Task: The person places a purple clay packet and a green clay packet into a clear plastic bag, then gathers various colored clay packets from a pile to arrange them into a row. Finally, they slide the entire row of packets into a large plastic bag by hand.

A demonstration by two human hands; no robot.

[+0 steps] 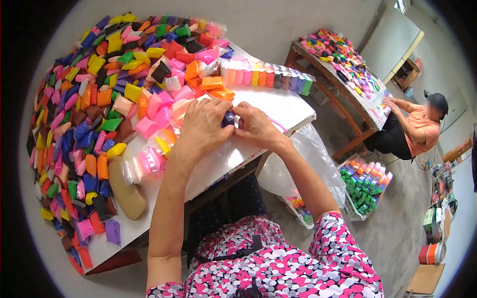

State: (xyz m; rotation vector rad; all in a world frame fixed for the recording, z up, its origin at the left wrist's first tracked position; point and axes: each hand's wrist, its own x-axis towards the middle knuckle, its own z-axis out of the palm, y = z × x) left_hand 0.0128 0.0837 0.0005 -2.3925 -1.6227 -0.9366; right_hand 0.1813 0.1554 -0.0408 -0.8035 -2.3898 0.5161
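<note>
Both hands meet over the white tabletop (198, 183). A small dark blue packet (228, 119) shows between the fingers. My left hand (204, 121) curls round its left side, thumb and fingers bent. From the right, my right hand (256, 124) pinches at the packet, its fingertips close to the left thumb. Just beyond the hands are orange packets (212, 83). A long clear sleeve of coloured packets (266, 77) lies behind them. Pink packets in clear wrap (149, 161) rest left of my left forearm.
A large heap of coloured packets (94, 99) covers the table's left side. A tan rounded object (126, 191) lies near the front edge. Clear plastic bags (313, 159) and a basket of packed sleeves (365, 186) are below right. Another person (420, 124) sits at a second table (343, 99).
</note>
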